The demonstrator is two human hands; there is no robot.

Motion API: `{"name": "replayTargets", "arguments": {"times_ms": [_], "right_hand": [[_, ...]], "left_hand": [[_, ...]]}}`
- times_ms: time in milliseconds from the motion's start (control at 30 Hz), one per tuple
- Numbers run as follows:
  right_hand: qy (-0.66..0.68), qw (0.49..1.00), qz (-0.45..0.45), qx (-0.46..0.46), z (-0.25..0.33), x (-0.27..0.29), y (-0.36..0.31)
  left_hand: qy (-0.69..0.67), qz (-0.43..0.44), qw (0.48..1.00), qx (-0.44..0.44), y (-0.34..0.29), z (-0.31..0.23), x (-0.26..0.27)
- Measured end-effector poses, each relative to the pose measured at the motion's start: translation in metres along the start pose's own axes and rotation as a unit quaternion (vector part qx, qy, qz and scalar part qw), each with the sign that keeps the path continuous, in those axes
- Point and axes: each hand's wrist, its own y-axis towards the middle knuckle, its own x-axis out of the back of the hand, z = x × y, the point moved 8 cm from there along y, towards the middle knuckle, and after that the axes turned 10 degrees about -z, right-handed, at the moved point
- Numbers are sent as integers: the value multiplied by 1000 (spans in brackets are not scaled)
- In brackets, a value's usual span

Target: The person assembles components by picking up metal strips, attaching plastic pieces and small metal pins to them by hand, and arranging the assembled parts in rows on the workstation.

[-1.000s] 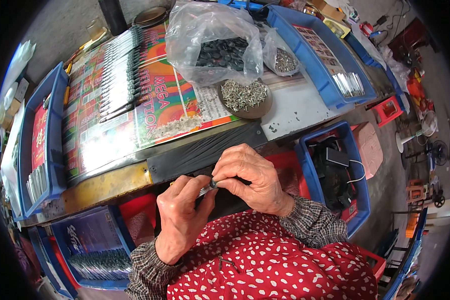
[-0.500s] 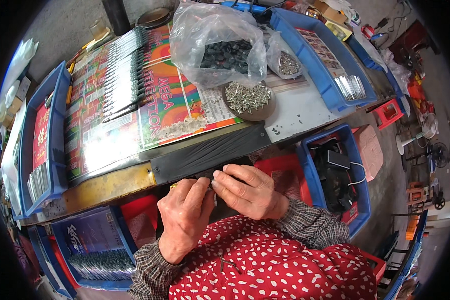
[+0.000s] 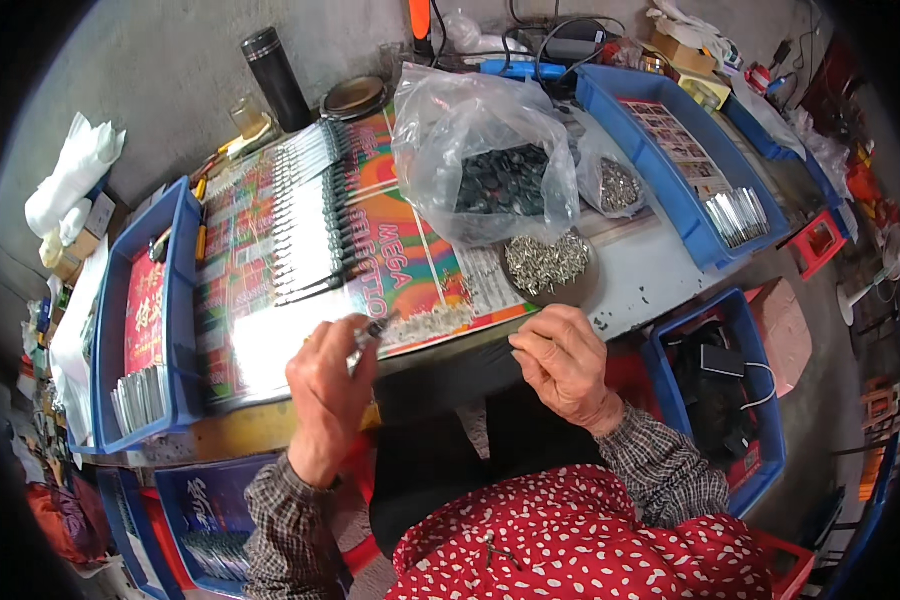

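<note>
My left hand (image 3: pixel 328 385) is over the near edge of the bench, closed on a slim metal piece with a dark end (image 3: pixel 376 328); its exact kind is hidden by the fingers. Apart from it on the right, my right hand (image 3: pixel 565 362) has thumb and fingertips pressed together, and what they hold, if anything, is too small to see. Just beyond that hand stands a round dish of small silver rivet-like pieces (image 3: pixel 548 262). A clear plastic bag (image 3: pixel 425 150) behind it holds many dark, flat pieces (image 3: pixel 505 180). Slim silver pieces with dark ends (image 3: pixel 305 215) lie in a long row on the printed sheet.
Blue trays with slim silver pieces stand at the left (image 3: pixel 182 300) and right (image 3: pixel 660 190) of the bench. A small bag of metal parts (image 3: pixel 618 188) lies beside the big bag. Below are a blue bin (image 3: pixel 670 375) and another blue tray (image 3: pixel 175 490). A black flask (image 3: pixel 276 78) stands behind.
My hands were together at the bench edge and have come apart. The left has moved forward over the printed sheet with the dark-ended piece; the right has moved rightward toward the dish. The view has shifted.
</note>
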Motion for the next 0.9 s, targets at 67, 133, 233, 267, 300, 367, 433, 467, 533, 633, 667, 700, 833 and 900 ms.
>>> {"name": "replayTargets", "arguments": {"times_ms": [67, 133, 233, 267, 300, 367, 433, 467, 533, 633, 667, 700, 833, 900], "right_hand": [[-5, 1000, 1, -2, -1, -5, -3], [-23, 1000, 9, -7, -2, -7, -4], [-40, 999, 23, -5, -1, -9, -4], [-46, 998, 32, -1, -2, -10, -5], [-46, 999, 30, -1, -2, -10, -5], [-46, 998, 42, -4, -2, -12, -5], [-50, 998, 47, -3, -2, -13, -7], [-54, 997, 54, -5, -3, -13, -7], [-51, 997, 57, -3, -3, -14, -8], [-58, 997, 53, 1, -1, -12, -7], [-61, 997, 55, 1, -1, -13, -6], [-59, 997, 54, 1, 0, -13, -6], [-68, 995, 67, 7, 0, -14, -6], [-64, 996, 68, 6, -1, -14, -8]], "left_hand": [[24, -11, 1000, 1, 19, 27, -1], [73, 3, 997, -8, 38, 56, -6], [95, -4, 995, -23, 66, 91, -17], [84, -5, 996, -30, 73, 98, -19], [85, -5, 996, -32, 81, 104, -25], [110, -18, 993, -45, 95, 111, -34], [105, -23, 992, -65, 110, 114, -46], [97, -36, 992, -78, 115, 119, -55], [81, -54, 990, -102, 126, 125, -61], [73, -42, 994, -72, 142, 135, -79], [89, -42, 993, -59, 146, 134, -80], [91, -42, 993, -59, 149, 140, -84], [67, -44, 995, -65, 159, 156, -100], [69, -43, 995, -56, 161, 158, -104]]}}
